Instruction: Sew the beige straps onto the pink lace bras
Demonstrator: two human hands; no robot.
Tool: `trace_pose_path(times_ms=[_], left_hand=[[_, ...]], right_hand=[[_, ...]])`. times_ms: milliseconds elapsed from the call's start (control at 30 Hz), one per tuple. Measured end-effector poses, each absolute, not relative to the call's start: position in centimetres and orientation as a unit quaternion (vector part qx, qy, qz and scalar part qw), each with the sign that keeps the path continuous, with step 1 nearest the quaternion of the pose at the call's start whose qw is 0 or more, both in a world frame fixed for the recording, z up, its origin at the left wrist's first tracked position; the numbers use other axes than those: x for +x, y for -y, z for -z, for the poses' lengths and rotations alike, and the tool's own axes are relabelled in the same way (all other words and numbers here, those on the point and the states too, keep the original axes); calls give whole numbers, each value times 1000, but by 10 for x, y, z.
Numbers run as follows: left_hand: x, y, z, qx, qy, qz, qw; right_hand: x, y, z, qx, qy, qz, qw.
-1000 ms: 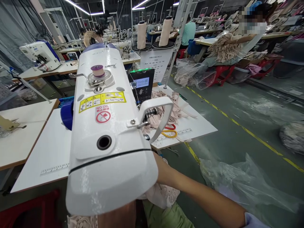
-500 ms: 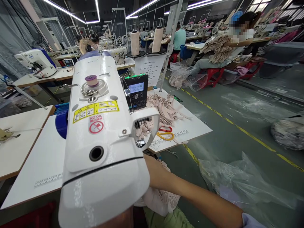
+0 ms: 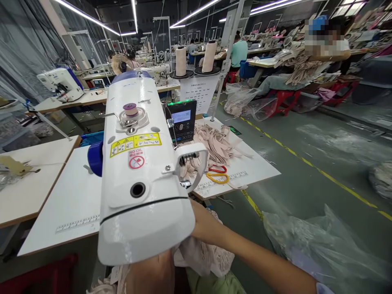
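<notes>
A white sewing machine [image 3: 134, 171] fills the middle of the view, its head between me and both hands. My right hand [image 3: 203, 222] reaches in behind the front end of the machine head; its fingers are hidden there. Under that hand hangs pale lace-edged fabric [image 3: 214, 259], but the grip on it does not show. Below the machine head appears part of my left hand [image 3: 153, 271], its fingers covered by the machine. Beige fabric [image 3: 105, 286] with a small white tag lies beside it at the bottom edge.
Beige fabric strips [image 3: 214, 143] are heaped on the white table [image 3: 263, 169], near red-and-yellow-handled scissors [image 3: 218, 176]. A control panel [image 3: 181, 120] and two thread cones [image 3: 209, 58] stand behind. Clear plastic [image 3: 318, 241] lies on the floor at right. Co-workers sit farther back.
The view has shifted, so the machine sits farther right and its front end higher. More of my left hand shows below it, and beige fabric has come into sight at the bottom.
</notes>
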State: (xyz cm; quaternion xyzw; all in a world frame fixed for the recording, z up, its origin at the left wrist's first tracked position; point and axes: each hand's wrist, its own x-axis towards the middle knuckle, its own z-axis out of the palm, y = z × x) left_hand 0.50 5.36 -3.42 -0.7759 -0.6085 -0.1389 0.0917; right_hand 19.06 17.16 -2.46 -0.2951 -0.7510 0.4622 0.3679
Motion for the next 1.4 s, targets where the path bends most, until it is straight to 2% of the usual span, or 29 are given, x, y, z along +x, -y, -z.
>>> trace_pose_path(times_ms=[133,267,367,500,700,800,967,1067,1167,1233,1300,1400], left_hand=[[6,-53,32,-789,592,104,122],[-2,-46,29,-768,616,148,95],[-2,-41,24,-716,664,214,-19],[-2,-41,14,-566,730,296,-243],[-7,-42,3,-530,588,285,-541],[-9,-29,8,-498,527,299,-620],[-30,10,8,-434,612,350,-561],[-47,28,-4,-433,652,356,-510],[-61,34,-9,-425,668,349,-501],[-67,32,0,-440,669,330,-499],[-70,27,17,-460,697,326,-444],[-64,20,52,-441,751,354,-340]], right_hand=[[193,-169,25,-327,726,-481,367],[188,-163,28,-329,715,-489,376],[190,-160,35,-333,710,-480,392],[201,-151,46,-371,715,-457,377],[208,-97,45,-338,751,-457,335],[203,-63,45,-291,758,-472,342],[170,-45,50,-271,759,-512,295],[136,-49,52,-222,711,-607,276],[104,-49,58,-217,502,-783,296],[91,-48,68,-256,338,-855,300],[86,-47,84,-309,248,-860,322],[94,-43,108,-362,295,-797,383]])
